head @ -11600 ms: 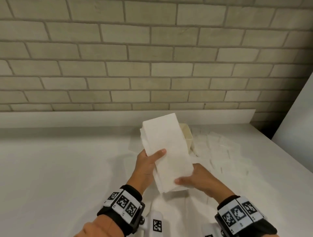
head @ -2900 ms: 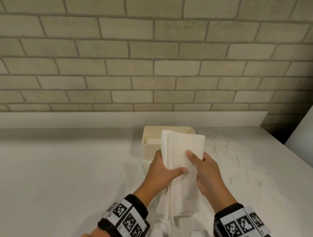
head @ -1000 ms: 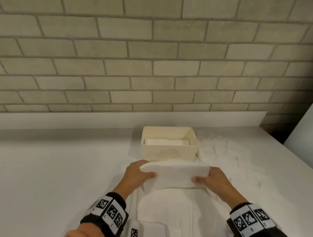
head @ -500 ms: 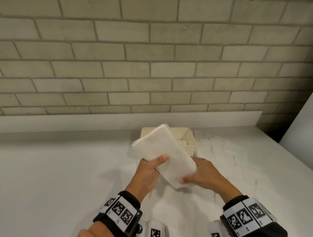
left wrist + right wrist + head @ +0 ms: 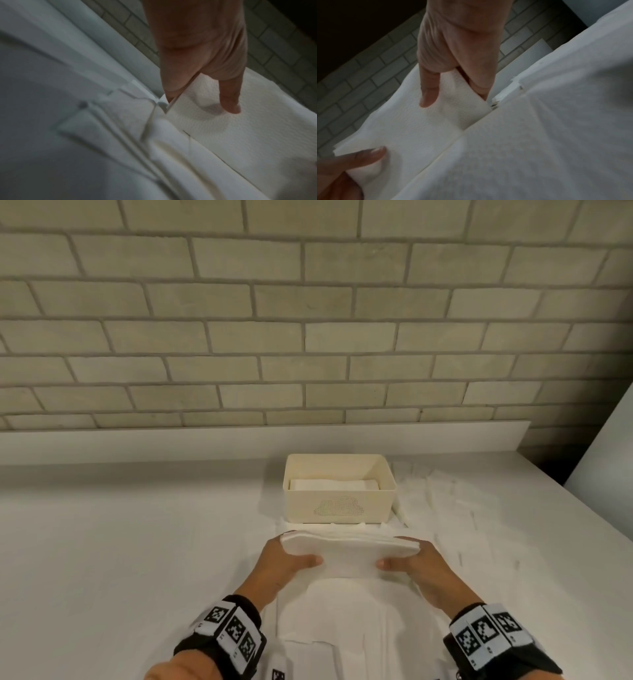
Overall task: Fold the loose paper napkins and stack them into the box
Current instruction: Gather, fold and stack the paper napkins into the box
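Observation:
A folded white napkin (image 5: 349, 554) is held level just in front of the cream box (image 5: 339, 505). My left hand (image 5: 291, 559) grips its left end, thumb on top and fingers under. My right hand (image 5: 411, 559) grips its right end the same way. The left wrist view shows my left thumb on the folded napkin (image 5: 240, 128). In the right wrist view the right thumb lies on the napkin (image 5: 419, 128), with the left thumb at the other end. Folded napkins (image 5: 334, 484) lie inside the box.
Loose unfolded napkins (image 5: 342, 628) lie under my hands, and more loose napkins (image 5: 462, 508) are spread right of the box. A brick wall (image 5: 308, 320) stands behind the white table (image 5: 120, 542). A white panel (image 5: 609, 457) rises at the right edge.
Half a second ago the folded napkin was tilted up in front of the box. Now both hands hold it flat and lengthwise across, lower and nearer to me.

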